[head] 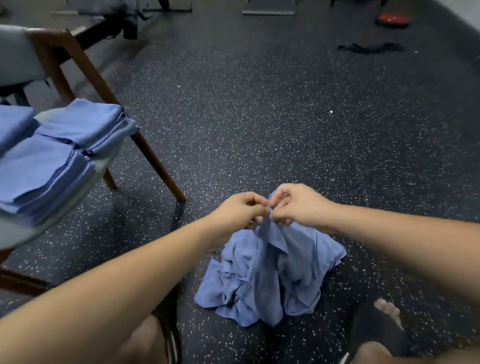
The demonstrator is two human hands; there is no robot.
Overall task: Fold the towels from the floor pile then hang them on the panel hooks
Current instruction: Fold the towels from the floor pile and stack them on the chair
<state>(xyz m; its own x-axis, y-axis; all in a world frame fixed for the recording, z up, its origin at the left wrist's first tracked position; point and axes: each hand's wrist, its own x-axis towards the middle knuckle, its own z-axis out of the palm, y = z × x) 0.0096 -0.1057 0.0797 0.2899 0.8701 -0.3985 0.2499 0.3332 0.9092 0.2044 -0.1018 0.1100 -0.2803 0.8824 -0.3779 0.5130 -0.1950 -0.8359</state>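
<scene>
The towel (269,237), lifted from the floor pile (269,280) at lower centre, hangs pinched at its top edge by our left hand (239,212) and right hand (296,204). We judge folding is starting; next, spread the corners apart.

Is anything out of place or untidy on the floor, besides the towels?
Yes. A black strap-like thing lies loose and twisted on the floor at far right, and a red object lies beyond it. Both look left behind.
</scene>
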